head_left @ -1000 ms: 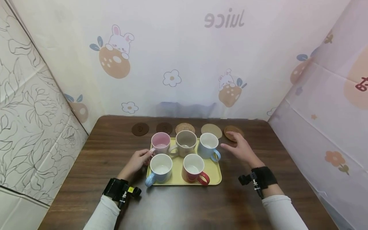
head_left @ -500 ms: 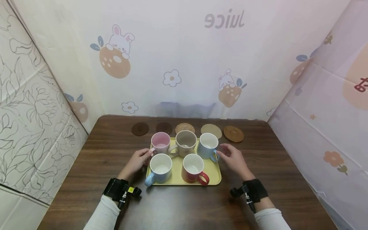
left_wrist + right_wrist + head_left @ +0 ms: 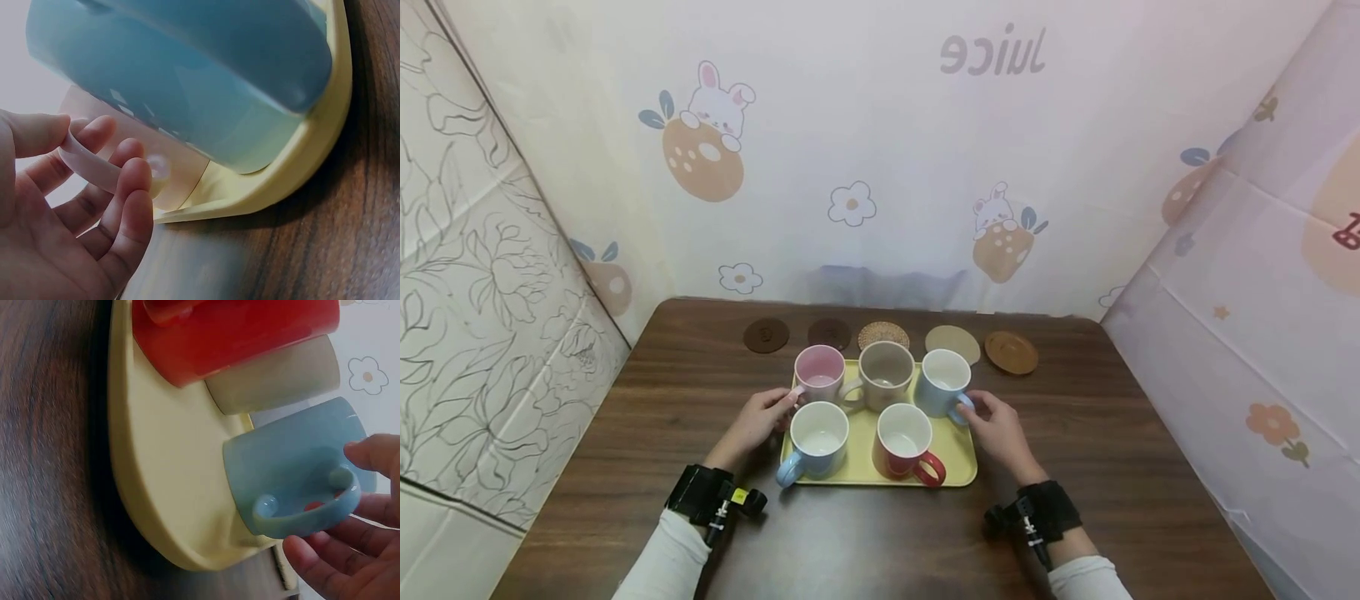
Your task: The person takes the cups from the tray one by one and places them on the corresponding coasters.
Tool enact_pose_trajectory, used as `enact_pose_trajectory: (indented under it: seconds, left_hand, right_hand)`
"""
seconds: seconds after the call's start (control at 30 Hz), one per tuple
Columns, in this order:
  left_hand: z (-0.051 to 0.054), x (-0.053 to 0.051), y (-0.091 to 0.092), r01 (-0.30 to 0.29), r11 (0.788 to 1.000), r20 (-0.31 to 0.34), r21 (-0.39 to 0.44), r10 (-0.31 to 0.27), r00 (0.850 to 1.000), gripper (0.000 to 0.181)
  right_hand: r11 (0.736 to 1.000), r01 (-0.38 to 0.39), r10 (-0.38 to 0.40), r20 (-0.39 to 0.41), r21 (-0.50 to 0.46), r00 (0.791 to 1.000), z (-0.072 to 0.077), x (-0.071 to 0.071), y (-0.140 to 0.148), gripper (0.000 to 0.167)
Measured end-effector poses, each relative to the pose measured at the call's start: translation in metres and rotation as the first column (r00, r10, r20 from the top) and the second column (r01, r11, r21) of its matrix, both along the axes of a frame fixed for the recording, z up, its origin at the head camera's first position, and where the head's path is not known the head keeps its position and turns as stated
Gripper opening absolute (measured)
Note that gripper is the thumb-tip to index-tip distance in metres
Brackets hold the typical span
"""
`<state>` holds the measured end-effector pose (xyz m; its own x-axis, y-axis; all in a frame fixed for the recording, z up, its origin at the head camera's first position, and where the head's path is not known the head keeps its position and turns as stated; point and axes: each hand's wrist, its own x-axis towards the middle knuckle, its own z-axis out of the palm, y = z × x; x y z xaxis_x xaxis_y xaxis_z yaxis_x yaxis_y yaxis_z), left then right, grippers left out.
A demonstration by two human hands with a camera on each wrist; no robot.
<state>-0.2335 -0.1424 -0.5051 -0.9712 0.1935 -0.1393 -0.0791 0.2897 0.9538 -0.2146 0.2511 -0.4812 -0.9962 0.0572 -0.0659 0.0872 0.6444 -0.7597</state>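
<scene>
Left hand is gripping the pink mug by its curved handle, right hand is grasping the sky-blue mug by its loop! Between those fingers, a smooth yellow tray is carrying both, plus a glossy red mug, taupe mug and second blue mug.

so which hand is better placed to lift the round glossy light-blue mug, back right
Probably the right hand: its fingers are at that mug's handle; the left hand holds the glossy pink mug's handle.
</scene>
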Motion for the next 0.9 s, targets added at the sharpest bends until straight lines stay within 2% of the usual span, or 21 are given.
enact_pose_trajectory:
  seconds: [0.2, 0.43, 0.53, 0.57, 0.7, 0.77, 0.8, 0.9]
  left_hand:
    - [-0.001, -0.001, -0.001, 0.006, 1.0, -0.003, 0.006, -0.006, 1.0, 0.03]
    - [-0.003, -0.001, -0.001, -0.009, 1.0, -0.001, -0.003, 0.009, 1.0, 0.03]
    - [0.0, 0.0, -0.001, -0.024, 1.0, 0.014, 0.007, 0.024, 1.0, 0.03]
    - [0.007, 0.002, 0.0, -0.023, 1.0, 0.016, 0.01, 0.023, 1.0, 0.029]
    - [0.012, 0.003, 0.002, -0.03, 0.999, 0.021, 0.014, 0.029, 0.999, 0.027]
    - [0.014, 0.003, 0.003, -0.03, 1.0, 0.022, 0.008, 0.03, 0.999, 0.027]
    - [0.009, 0.001, 0.002, -0.037, 0.999, 0.028, 0.008, 0.037, 0.999, 0.026]
    - [0.01, 0.001, 0.004, -0.05, 0.999, 0.044, 0.001, 0.05, 0.998, 0.026]
  right_hand:
    - [0.997, 0.038, -0.037, 0.016, -0.073, 0.999, -0.005, -0.001, -0.002, 0.033]
    - [0.996, 0.032, -0.031, 0.008, -0.083, 0.999, -0.006, -0.001, -0.002, 0.031]
    - [0.995, 0.033, -0.032, 0.014, -0.09, 0.999, -0.006, -0.001, -0.002, 0.03]
    - [0.995, 0.033, -0.031, 0.016, -0.093, 0.999, -0.006, -0.001, -0.002, 0.03]
    - [0.994, 0.034, -0.032, 0.016, -0.1, 0.999, -0.007, -0.002, -0.003, 0.031]
    - [0.994, 0.034, -0.033, 0.013, -0.104, 0.999, -0.007, -0.002, -0.003, 0.031]
    - [0.994, 0.035, -0.034, 0.009, -0.106, 0.999, -0.007, -0.002, -0.003, 0.03]
    - [0.993, 0.034, -0.034, 0.002, -0.112, 0.999, -0.007, -0.002, -0.003, 0.03]
